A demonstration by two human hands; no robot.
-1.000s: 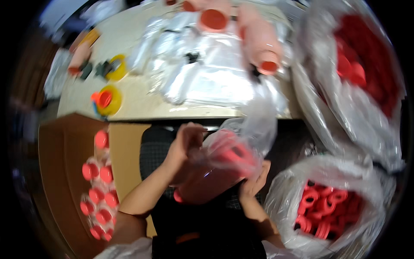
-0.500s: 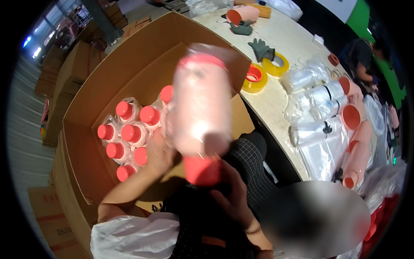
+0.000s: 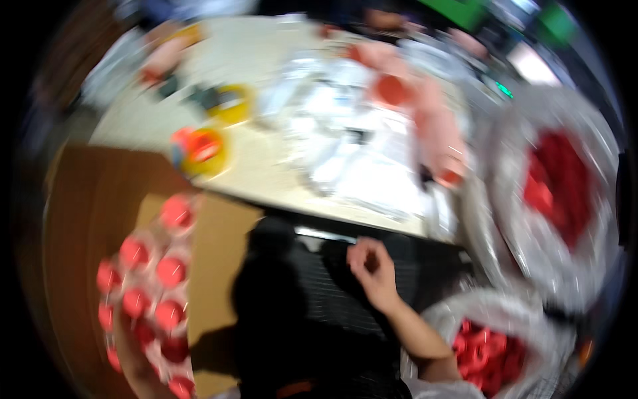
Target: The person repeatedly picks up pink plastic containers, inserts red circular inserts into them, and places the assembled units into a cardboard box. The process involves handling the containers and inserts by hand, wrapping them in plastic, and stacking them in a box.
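Observation:
Pink bottles with red caps (image 3: 135,303) stand close together in an open cardboard box (image 3: 113,199) at the left. My left forearm and hand (image 3: 125,332) reach in over these bottles. The left fingers are blurred against the bottles, so their grip does not show. My right hand (image 3: 372,266) hangs over the dark area below the table's front edge, away from the box. Its fingers curl loosely, with a gap between them and the thumb, and nothing visible is in them.
On the pale table (image 3: 259,179) lie yellow tape rolls (image 3: 232,104), a dark glove (image 3: 201,97), clear plastic bags (image 3: 372,166) and pink bottle bodies (image 3: 435,126). At the right stand two plastic-lined containers of red parts, the far one (image 3: 561,189) and the near one (image 3: 488,356).
The view has swung to the right and is motion-blurred. The wrapped bottle has left its place before me. My right hand has come away from its cap; my left is over the boxed bottles.

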